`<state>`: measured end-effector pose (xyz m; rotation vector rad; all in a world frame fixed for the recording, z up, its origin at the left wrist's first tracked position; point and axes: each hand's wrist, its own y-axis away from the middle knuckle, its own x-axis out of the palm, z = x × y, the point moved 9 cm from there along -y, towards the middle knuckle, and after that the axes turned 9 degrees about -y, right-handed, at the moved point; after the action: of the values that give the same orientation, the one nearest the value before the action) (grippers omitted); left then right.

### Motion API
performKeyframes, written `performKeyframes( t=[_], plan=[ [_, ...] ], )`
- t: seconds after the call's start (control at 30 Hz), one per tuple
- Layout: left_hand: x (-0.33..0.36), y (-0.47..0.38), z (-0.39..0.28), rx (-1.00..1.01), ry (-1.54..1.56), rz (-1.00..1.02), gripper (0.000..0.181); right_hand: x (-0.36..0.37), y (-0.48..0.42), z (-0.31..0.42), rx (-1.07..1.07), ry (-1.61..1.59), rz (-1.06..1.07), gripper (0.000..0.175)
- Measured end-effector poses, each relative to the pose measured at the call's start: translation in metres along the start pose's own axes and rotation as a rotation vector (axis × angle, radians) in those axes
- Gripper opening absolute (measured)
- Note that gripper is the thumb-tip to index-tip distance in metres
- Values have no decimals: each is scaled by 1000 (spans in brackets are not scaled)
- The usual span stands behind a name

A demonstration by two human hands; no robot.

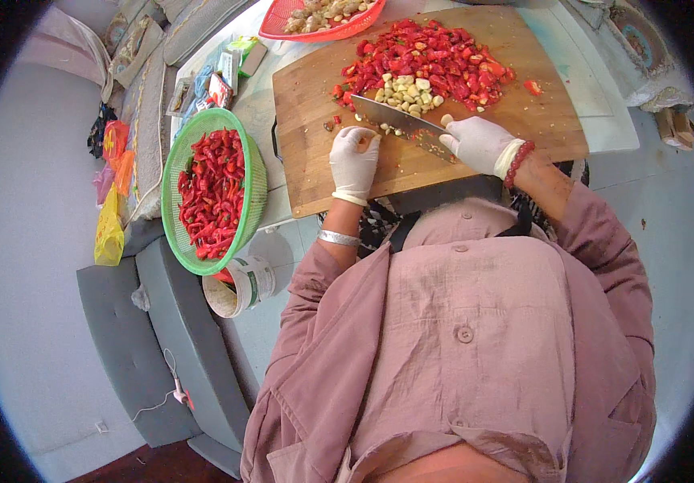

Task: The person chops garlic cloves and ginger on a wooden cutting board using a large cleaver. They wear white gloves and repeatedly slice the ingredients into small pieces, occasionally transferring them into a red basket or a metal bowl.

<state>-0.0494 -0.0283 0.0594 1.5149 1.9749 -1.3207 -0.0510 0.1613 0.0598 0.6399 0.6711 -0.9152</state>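
Observation:
My right hand (478, 143), in a white glove, is shut on a cleaver (398, 124) whose broad blade slants over the wooden cutting board (310, 163). My left hand (354, 160), gloved too, rests at the board's near left, fingers curled with thumb and forefinger close together; whether something small is between them I cannot tell. Small pale bits, apparently chopped garlic (390, 130), lie by the blade. Just beyond the blade is a heap of peeled garlic pieces (407, 93). Behind it spreads a large pile of cut red chili peppers (425, 57).
Left of the board, a green plastic basket (256, 199) holds whole red chilies (211, 193). A red basket (347, 31) with ginger stands at the far edge. Small packages (229, 69) lie at the back left. A white bucket (253, 284) stands below the green basket.

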Motion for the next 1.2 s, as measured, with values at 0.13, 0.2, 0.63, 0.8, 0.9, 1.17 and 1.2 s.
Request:
performKeyframes(
  t=[0.13, 0.2, 0.63, 0.8, 0.9, 1.17, 1.2],
  plan=[
    [-14, -4, -21, 96, -26, -61, 21, -3, 1, -8, -33, -108, -69, 31],
    [-14, -7, -42, 202, -39, -83, 29, -6, 2, -11, -36, -141, -96, 32],
    [15, -29, -39, 286, -148, 26, 24, -47, 28, -30, 55, -462, -272, 31],
    [-2, -47, -46, 239, -107, 8, 38, -40, 40, -52, 184, -761, -194, 26],
    [-6, -60, -74, 361, -172, 7, 51, -37, 42, -58, 187, -758, -152, 25],
    [45, -61, -56, 409, -437, 230, 50, -38, 43, -76, 229, -834, -112, 22],
    [44, -65, -51, 389, -417, 231, 50, -38, 46, -82, 260, -883, -118, 22]
  ],
)
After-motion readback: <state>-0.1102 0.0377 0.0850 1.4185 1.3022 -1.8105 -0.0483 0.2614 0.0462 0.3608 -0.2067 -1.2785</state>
